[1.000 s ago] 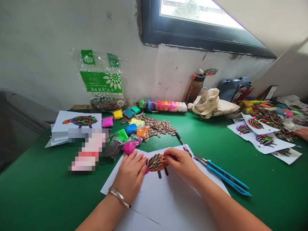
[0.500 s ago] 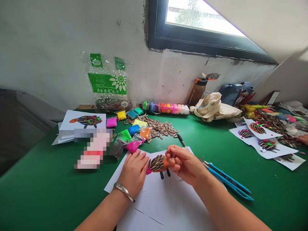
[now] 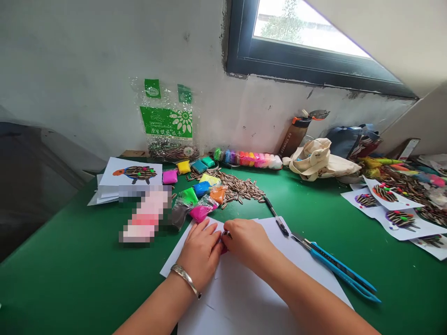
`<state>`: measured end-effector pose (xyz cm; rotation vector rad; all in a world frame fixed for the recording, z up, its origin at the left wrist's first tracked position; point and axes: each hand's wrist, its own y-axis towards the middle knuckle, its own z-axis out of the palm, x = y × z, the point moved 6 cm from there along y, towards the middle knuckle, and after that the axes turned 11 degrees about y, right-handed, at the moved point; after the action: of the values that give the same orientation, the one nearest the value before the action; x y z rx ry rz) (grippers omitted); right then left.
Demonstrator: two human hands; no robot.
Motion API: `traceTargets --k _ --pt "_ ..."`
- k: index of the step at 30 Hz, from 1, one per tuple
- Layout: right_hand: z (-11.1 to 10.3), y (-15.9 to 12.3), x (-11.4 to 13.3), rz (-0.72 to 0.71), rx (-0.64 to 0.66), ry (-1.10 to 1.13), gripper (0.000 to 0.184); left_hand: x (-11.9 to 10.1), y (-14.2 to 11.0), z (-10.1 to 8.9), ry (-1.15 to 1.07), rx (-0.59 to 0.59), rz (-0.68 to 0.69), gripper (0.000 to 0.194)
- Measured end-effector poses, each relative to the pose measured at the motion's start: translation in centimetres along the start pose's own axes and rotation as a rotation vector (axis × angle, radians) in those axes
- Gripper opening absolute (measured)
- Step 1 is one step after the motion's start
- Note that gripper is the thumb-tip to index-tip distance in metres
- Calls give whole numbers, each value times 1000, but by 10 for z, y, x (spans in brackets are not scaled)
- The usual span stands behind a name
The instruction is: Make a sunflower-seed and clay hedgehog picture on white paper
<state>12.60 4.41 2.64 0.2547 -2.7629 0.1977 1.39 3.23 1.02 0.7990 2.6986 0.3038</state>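
Right hand (image 3: pixel 246 242) has closed toward left hand (image 3: pixel 200 251) over clay figure (image 3: pixel 224 249), now mostly hidden.
Head view: left hand spread, pressed against the sheet (image 3: pixel 226 302); right fingers curled, pinch cannot be confirmed. Clay handles soft, seeds likely loose: take hold by the edges. Figure sits near the sheet's upper edge; blue knife (image 3: pixel 335 265) lies just right of the sheet.

One left hand (image 3: pixel 199 249), one right hand (image 3: pixel 246 242) — one bangle (image 3: pixel 186 280), one water bottle (image 3: pixel 295 132) — four seed-picture cards (image 3: pixel 400 218)
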Motion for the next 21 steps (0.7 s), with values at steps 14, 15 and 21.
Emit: traceTargets --k 14,15,21 --pt "-3 -2 -22 152 -62 708 13 -5 -6 -11 -8 -18 20 27" --pt "-2 -2 -23 151 -76 705 13 -7 -6 -12 -11 -17 24 26" --pt "6 -1 -19 120 -107 538 16 -13 -11 -14 14 57 28 21"
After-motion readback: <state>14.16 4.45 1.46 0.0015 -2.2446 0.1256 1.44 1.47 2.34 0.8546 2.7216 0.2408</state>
